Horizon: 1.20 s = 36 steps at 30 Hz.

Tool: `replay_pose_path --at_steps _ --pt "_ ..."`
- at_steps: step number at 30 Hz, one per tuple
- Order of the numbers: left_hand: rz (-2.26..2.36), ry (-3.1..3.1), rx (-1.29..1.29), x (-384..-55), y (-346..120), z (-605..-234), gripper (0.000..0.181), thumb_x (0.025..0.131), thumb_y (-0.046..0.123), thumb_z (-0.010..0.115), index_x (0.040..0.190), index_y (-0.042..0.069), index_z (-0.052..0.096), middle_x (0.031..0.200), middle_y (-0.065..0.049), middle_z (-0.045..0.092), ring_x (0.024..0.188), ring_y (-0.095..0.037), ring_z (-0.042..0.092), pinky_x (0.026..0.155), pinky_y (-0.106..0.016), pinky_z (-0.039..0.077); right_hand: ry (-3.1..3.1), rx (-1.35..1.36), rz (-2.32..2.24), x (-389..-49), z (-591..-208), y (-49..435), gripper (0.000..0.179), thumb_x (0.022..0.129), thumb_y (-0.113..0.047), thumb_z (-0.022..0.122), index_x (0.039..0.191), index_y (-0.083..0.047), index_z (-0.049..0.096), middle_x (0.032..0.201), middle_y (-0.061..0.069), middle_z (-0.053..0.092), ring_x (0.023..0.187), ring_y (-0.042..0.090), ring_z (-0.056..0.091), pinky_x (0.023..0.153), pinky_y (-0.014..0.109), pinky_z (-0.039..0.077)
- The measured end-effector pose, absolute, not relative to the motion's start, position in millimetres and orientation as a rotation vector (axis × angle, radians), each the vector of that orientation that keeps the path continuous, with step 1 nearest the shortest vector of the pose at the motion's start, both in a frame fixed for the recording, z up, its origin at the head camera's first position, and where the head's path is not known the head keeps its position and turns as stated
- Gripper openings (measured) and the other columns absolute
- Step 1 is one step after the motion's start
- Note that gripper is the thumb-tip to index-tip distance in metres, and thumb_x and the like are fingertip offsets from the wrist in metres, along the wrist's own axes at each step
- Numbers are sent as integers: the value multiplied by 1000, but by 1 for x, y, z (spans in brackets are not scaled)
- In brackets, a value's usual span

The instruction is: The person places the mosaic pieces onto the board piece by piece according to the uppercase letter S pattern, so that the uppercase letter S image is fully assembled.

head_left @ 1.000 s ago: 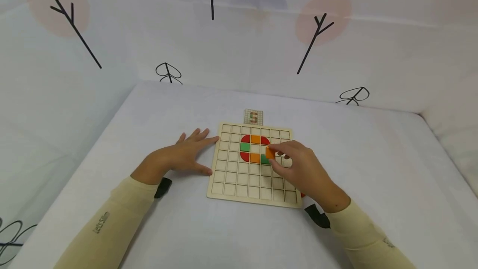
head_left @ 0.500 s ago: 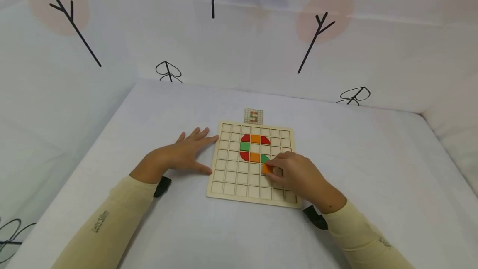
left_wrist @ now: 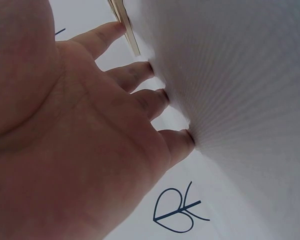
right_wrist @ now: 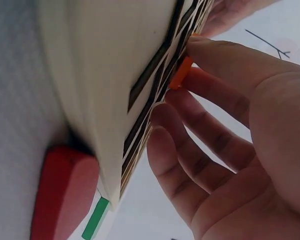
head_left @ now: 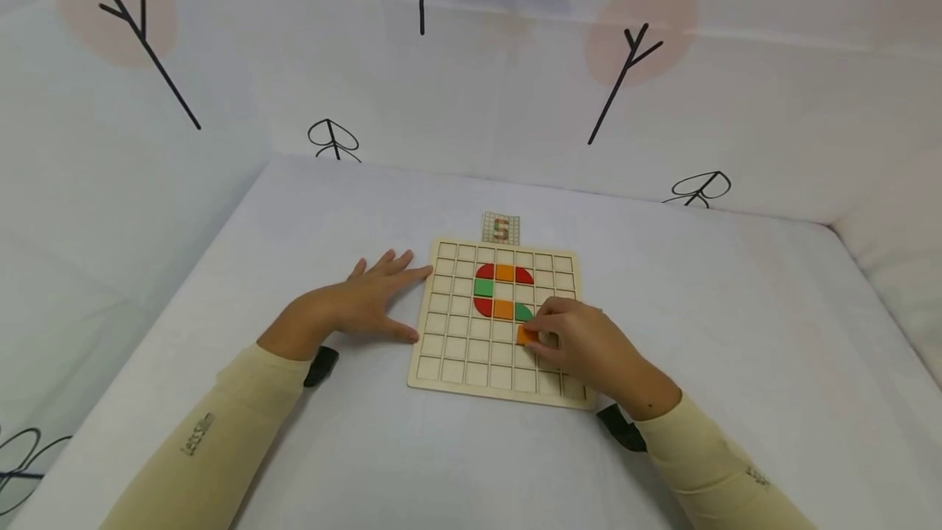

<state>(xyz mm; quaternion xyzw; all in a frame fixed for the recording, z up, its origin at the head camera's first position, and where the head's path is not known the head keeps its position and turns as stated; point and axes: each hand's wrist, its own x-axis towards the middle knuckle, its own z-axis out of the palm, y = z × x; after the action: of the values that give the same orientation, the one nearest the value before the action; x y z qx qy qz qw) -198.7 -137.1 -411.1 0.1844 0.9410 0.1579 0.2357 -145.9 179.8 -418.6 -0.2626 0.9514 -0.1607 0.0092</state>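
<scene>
Compared with one second ago, the right hand [head_left: 585, 342] and its square orange tile [head_left: 526, 335] lie lower on the pale wooden grid board [head_left: 471, 390], and the green quarter-round tile [head_left: 522, 312] is more fully exposed; the left hand [head_left: 364, 305] is essentially unchanged. The orange tile is at the cell just below the green one—whether it sits fully within the cell walls cannot be told. Thumb and forefinger of the right hand pinch it by its edges, nearly closed, with only the tile's width between them.

Possible faults: a release with one edge resting on a raised grid line would leave the tile tilted; a sideways drift of the fingertips could push the adjacent green tile askew; uneven pressure from the left hand could slide the board.

Pose: the right forearm enters from the lower right, the wrist over the board's near right corner, the remaining fingers loosely bent. The left hand lies palm down with fingers spread—thumb and forefinger touching the board's left edge, other fingertips on the white cloth [head_left: 353, 448]. In the right-wrist view, a red block [right_wrist: 65, 195] lies beside the board's edge.
</scene>
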Motion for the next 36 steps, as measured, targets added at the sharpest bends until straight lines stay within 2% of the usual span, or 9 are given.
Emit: replay_pose_path --at_steps 5,17,36 --pt "433 2578 494 -198 -137 -411 104 79 52 81 161 35 18 170 -4 1 157 -30 -8 125 -59 -6 2973 -854 -541 -147 -421 180 22 84 -20 81 103 -10 80 94 -1 65 78 8 55 63 19 49" --pt "430 2571 494 -199 -138 -409 105 79 52 81 161 34 18 170 -4 0 157 -30 -8 125 -58 -6 2949 -738 -583 -148 -423 176 25 86 -20 80 108 -9 79 95 0 63 75 8 51 62 19 46" --pt "440 2575 499 -199 -137 -411 104 79 51 81 161 34 18 170 -4 1 157 -29 -8 125 -58 -6 2919 -695 -609 -148 -421 177 23 89 -18 76 111 -9 78 96 0 64 76 7 52 62 19 46"
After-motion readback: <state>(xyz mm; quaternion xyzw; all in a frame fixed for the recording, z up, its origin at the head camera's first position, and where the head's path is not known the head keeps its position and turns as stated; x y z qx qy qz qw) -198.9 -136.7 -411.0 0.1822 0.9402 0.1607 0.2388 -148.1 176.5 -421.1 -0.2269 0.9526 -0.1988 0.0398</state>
